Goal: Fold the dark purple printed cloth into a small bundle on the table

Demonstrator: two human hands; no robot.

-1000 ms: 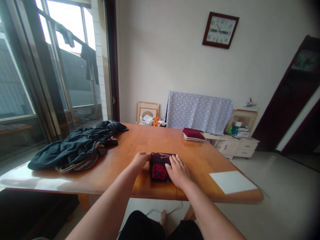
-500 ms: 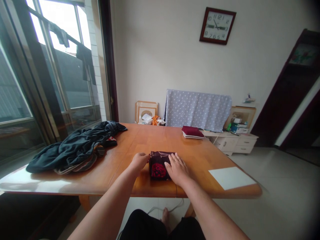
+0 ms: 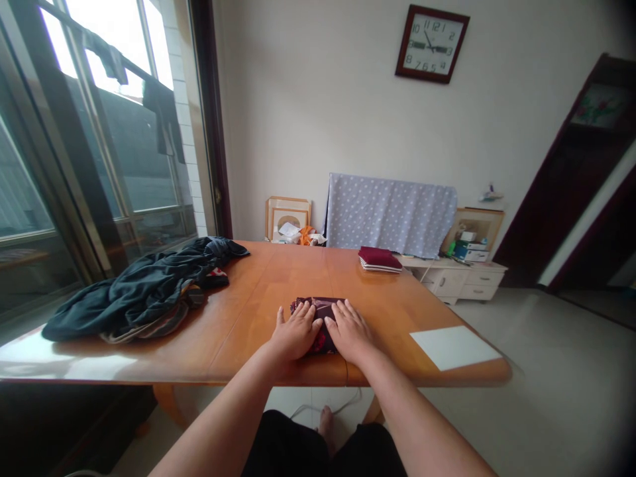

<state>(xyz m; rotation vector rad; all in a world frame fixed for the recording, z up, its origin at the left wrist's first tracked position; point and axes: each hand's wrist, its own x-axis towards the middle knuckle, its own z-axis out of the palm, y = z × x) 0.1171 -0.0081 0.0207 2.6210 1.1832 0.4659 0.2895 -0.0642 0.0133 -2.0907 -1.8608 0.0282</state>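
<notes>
A folded dark garment (image 3: 324, 304) with a red pattern lies near the front edge of the wooden table (image 3: 258, 281). My left hand (image 3: 297, 331) rests flat on its left part, fingers stretched forward and the thumb apart. On the right part lies my right hand (image 3: 349, 329), also flat with its fingers out. The two thumbs nearly meet over the middle of the cloth. Much of the garment is hidden under both hands.
A heap of dark clothes (image 3: 144, 291) covers the table's left side. Toward the back right sits a folded maroon and striped stack (image 3: 379, 259). A white sheet (image 3: 454, 348) lies at the right front. Behind stands a white cabinet (image 3: 479, 281).
My left hand has moved from the garment's left edge onto its top and opened flat. My right hand stays on the right part. The view has shifted slightly.
</notes>
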